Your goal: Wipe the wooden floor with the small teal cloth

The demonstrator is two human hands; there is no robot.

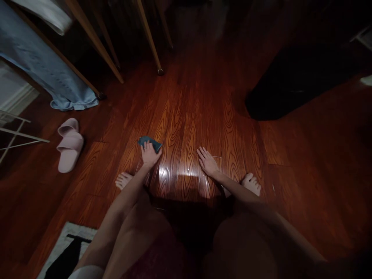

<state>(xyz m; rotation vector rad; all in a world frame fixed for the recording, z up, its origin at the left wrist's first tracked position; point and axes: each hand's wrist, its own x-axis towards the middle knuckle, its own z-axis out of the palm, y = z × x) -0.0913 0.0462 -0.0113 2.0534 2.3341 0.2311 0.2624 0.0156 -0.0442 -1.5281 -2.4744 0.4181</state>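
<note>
My two hands press palm-down at floor level. My left hand [149, 154], toward nine o'clock, lies with fingers a little spread over one small teal cloth [142, 140], partly hidden beneath it; my right hand [207, 162], toward four, rests flat, bare and loosely spread on the glossy red-brown wooden floor [190, 131] with swirling grain. Two bare feet [252, 184] flank them, the left partly behind my forearm. Two smooth pale pink slippers [69, 149] overlap at nine. The light blue creased fabric [61, 69] at ten is cut off; the black tapered object [279, 89] at two blurs into shadow.
</note>
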